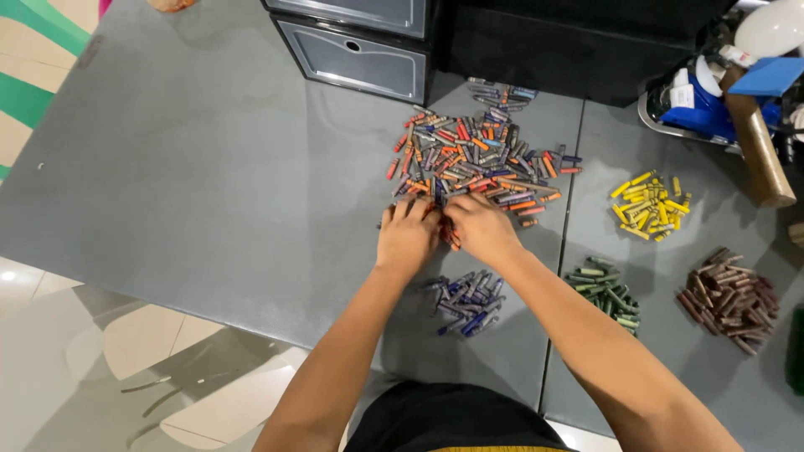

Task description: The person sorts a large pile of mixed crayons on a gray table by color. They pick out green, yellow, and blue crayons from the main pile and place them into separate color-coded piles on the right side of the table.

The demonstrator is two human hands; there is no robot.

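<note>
Both hands, left hand (407,236) and right hand (480,228), press into the near edge of the mixed crayon pile (477,163) on the bench (209,167), fingers closed on crayons. Nearer than that pile lie sorted blue (467,303), green (607,293), yellow (649,205) and brown (729,300) heaps; judging by its size, much remains unsorted.

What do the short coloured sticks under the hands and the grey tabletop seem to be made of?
Mixed pile of sticks: probably wax crayons, matt, some apparently paper-wrapped; the sign is short, stubby, single-colour pieces. Both the left hand and right hand rest on its near edge. Tabletop: smooth grey laminate or painted metal, judging by its soft sheen.
</note>
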